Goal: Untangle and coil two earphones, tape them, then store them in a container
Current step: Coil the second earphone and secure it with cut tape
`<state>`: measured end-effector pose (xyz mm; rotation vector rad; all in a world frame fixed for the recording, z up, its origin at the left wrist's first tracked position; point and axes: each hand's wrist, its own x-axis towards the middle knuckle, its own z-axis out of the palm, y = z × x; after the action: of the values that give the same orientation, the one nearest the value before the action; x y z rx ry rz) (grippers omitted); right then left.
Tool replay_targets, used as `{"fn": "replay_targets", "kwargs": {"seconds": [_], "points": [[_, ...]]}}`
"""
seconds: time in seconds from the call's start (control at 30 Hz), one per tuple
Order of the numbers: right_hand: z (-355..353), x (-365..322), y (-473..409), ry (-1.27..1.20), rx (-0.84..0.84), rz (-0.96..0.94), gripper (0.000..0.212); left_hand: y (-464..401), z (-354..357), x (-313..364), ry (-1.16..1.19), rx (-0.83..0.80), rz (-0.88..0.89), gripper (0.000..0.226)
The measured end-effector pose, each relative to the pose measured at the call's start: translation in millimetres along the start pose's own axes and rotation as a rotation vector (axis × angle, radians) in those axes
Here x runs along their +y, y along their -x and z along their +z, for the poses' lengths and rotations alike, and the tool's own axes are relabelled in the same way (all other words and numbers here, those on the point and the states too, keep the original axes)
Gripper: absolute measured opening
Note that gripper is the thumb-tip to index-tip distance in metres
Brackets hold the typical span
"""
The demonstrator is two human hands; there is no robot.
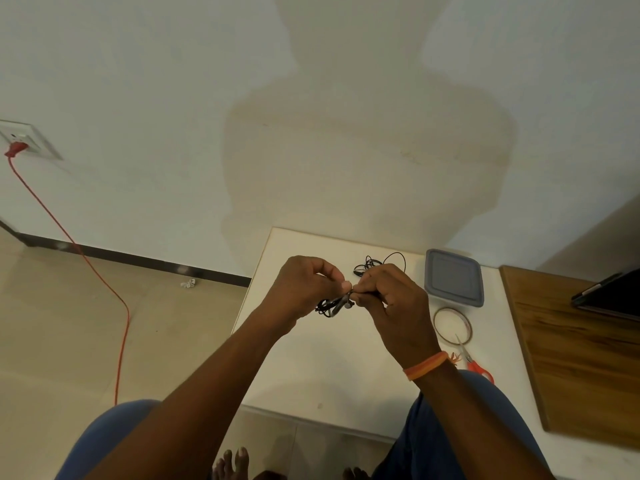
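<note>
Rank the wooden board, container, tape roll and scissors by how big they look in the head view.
1. wooden board
2. container
3. tape roll and scissors: look alike, and the scissors are partly hidden behind the right wrist, so unranked.

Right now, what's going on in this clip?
A seated person pinches a tangled black earphone with both the left hand and right hand above a white table. A second earphone lies behind. The lidded grey container, tape roll and scissors sit untouched.

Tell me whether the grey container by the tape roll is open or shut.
Shut. The grey container lies flat on the white table with its lid seated across the whole top; no opening or contents show.
</note>
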<state>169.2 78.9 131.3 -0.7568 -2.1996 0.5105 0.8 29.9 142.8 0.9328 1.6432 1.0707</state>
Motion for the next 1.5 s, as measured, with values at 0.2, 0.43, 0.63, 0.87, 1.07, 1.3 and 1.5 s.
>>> {"fn": "replay_targets", "kwargs": {"seconds": [0.2, 0.43, 0.63, 0.87, 1.07, 1.3, 1.5], "points": [[0.6, 1.1, 0.0, -0.026, 0.033, 0.054, 0.011, -0.7, -1.1, -0.5, -0.182, -0.119, 0.190, 0.016], [2.1, 2.4, 1.8, 0.060, -0.008, -0.050, 0.009, -1.0, -9.8, -2.4, -0.238, -0.238, 0.189, 0.022], [3.0, 6.7, 3.0, 0.172, -0.005, -0.136, 0.013, -2.8, -10.0, -2.7, -0.239, -0.298, 0.154, 0.013], [6.9, 4.1, 5.0, 0.159, -0.097, -0.274, 0.008, -2.2, -25.8, -1.3, -0.188, -0.478, -0.037, 0.011], [0.7, 7.6, -3.1, -0.444, -0.268, 0.367, 0.022, -2.1, -12.2, -7.6, -0.615, -0.274, 0.035, 0.008], [-1.5, 18.6, -4.7, -0.750, -0.216, 0.732, 0.043, -9.8, 6.8, -19.1, -0.617, -0.114, 0.059, 0.010], [9.5, 21.9, -3.8, -0.675, -0.139, 0.838, 0.038, -13.5, 17.7, -29.4, -0.489, -0.108, 0.060, 0.021]]}}
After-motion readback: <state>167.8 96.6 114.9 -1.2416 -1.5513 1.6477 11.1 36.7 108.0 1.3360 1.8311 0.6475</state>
